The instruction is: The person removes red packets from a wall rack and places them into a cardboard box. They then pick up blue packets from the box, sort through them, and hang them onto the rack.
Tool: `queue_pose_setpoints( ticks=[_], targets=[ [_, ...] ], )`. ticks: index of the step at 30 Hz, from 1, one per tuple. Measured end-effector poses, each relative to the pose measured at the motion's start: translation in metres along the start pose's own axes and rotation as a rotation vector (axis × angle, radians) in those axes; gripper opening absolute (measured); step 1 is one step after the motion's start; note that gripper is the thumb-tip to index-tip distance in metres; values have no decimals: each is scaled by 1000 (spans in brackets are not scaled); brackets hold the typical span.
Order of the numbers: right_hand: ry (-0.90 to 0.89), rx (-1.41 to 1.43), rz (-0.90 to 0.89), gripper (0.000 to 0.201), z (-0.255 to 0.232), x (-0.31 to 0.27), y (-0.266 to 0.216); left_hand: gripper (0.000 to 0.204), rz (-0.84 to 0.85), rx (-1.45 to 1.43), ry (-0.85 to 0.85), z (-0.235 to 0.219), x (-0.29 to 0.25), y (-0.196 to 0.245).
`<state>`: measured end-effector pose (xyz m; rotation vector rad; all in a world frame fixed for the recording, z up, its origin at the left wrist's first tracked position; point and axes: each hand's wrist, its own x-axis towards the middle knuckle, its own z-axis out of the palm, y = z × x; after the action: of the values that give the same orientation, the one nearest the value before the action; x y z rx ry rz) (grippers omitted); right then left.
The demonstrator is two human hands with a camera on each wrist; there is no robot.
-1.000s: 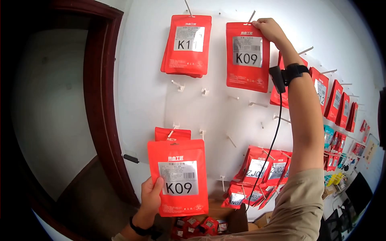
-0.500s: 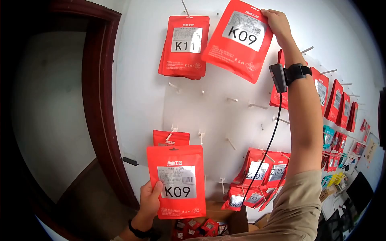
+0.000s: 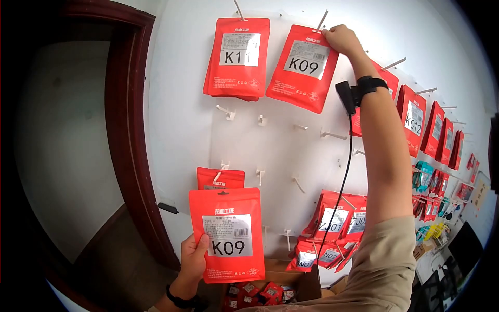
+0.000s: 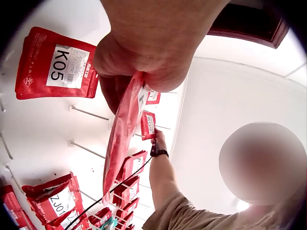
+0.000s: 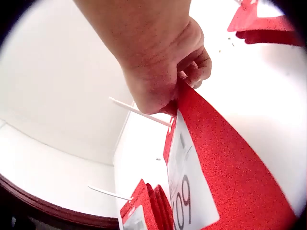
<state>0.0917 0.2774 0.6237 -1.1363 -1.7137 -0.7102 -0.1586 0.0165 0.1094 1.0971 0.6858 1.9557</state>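
Nearest you, at 7 o'clock, your left hand (image 3: 195,255) grips the lower K09 bag (image 3: 228,234) by its edge, thumb across the front, the bag roughly upright with its label facing you. Beyond it at 5 o'clock, small red packets (image 3: 271,292) lie in a cardboard box (image 3: 312,283).

Farther out, at 1 o'clock, your right hand (image 3: 344,41) pinches the upper K09 bag (image 3: 299,80) by its top right corner. This bag leans, its lower end swung toward 7 o'clock, and a white hook (image 3: 323,20) meets it at the hanging slot; you cannot tell how far the hook passes through.

On the wall (image 3: 260,143), the K11 bags (image 3: 236,78) hang at 12 o'clock, just beside the upper one. The K05 bag (image 4: 38,62) hangs partly behind your lower one, at 8 o'clock. The ZJ01 bag (image 3: 332,218) sits at 4 o'clock; farthest, also toward 4, stands a dark monitor (image 3: 468,247).
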Motion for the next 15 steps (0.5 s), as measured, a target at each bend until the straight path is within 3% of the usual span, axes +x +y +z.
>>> queue_pose_setpoints(
  ticks=[7, 9, 10, 12, 15],
  targets=[
    [-31, 53, 90, 45, 23, -14, 4, 28, 25, 30, 26, 4, -1, 2],
    [226, -105, 82, 42, 26, -23, 3, 29, 16, 45, 29, 3, -2, 3],
    [221, -105, 82, 42, 21, -33, -3, 29, 21, 35, 22, 3, -2, 5],
    [574, 90, -210, 39, 2, -58, -19, 29, 24, 24, 24, 4, 1, 10],
    [195, 498, -519, 42, -38, -130, -71, 29, 64, 79, 34, 8, 4, 23]
  ],
)
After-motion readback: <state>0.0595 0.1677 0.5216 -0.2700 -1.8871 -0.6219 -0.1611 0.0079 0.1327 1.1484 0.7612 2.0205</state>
